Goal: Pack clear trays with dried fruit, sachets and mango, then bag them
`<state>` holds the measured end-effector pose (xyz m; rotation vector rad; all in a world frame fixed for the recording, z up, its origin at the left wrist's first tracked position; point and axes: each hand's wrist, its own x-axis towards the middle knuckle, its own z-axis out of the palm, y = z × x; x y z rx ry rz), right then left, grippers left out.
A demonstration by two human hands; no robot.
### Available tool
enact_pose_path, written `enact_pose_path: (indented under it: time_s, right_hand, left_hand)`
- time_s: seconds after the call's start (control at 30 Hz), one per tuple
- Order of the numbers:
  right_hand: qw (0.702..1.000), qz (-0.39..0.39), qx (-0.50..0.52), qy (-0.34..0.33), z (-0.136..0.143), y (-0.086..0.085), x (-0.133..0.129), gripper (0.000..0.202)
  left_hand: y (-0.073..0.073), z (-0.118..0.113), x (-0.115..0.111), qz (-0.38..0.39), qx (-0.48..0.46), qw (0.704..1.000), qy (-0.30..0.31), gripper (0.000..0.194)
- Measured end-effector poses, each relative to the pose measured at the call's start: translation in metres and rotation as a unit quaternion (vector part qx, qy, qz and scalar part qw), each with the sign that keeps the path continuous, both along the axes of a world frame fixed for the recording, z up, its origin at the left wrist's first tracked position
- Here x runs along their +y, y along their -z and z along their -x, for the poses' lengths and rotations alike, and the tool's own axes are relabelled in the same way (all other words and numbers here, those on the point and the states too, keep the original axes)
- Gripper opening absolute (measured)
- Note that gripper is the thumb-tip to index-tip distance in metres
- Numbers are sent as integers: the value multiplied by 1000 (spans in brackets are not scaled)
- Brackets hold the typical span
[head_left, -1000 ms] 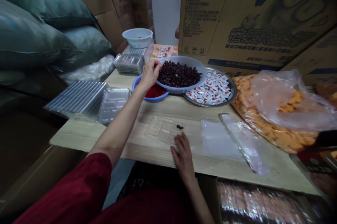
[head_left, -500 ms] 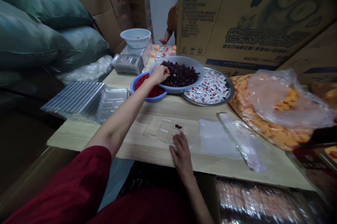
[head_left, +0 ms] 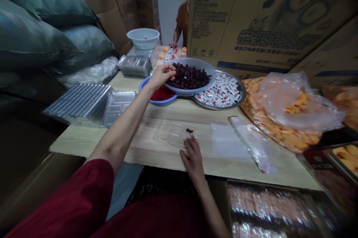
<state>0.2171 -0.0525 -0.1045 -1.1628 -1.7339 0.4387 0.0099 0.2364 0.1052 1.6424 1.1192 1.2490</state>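
Observation:
My left hand (head_left: 163, 75) is raised over the left rim of a pale blue bowl (head_left: 208, 67) of dark, glossy pieces. Its fingers are pinched together, and a small red piece seems to show at the tips. Under that bowl, partly covered, sits a blue basin (head_left: 163, 102) of red pieces. My right hand (head_left: 193, 159) lies with fingers loosely stretched at the near right edge of a clear compartment tray (head_left: 175, 135), touching it and gripping nothing. A few dark pieces (head_left: 189, 131) lie in the tray's right compartment.
A metal tray (head_left: 242, 98) of white sachets stands right of the bowls. Clear plastic bags (head_left: 231, 141) and a big bag of orange pieces (head_left: 285, 118) lie further right. Stacked clear trays (head_left: 120, 105) are left. A tall carton (head_left: 240, 18) and a co-worker's hand (head_left: 173, 44) are behind.
My left hand has lifted and shifted slightly left from the dark pieces, and a bit of red now shows at its fingertips. My right hand stays at the tray.

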Motion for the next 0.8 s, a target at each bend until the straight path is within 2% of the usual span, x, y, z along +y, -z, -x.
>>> enact_pose_path:
  time_s: [0.07, 0.13, 0.23, 0.3, 0.37, 0.47, 0.8]
  right_hand:
    - [1000, 3, 1, 2, 0, -2, 0, 45]
    - [1000, 10, 2, 3, 0, -4, 0, 43]
    - [1000, 28, 4, 6, -1, -8, 0, 41]
    - [999, 40, 3, -1, -2, -10, 0, 40]
    - [999, 40, 5, -6, -2, -11, 0, 39]
    - [999, 28, 12, 12, -2, -13, 0, 33]
    - [999, 34, 25, 16, -5, -9, 2, 22]
  left_hand:
    - [4, -7, -37, -27, 31, 999, 27, 15]
    - [18, -17, -81, -34, 83, 993, 76, 17]
    - [55, -36, -141, -34, 174, 970, 165, 11]
    - [84, -45, -166, -37, 237, 952, 190, 10]
    - [106, -50, -177, -37, 279, 937, 207, 12]
    - [123, -49, -180, -29, 301, 927, 223, 12]
    - [136, -50, -187, -67, 282, 927, 239, 13]
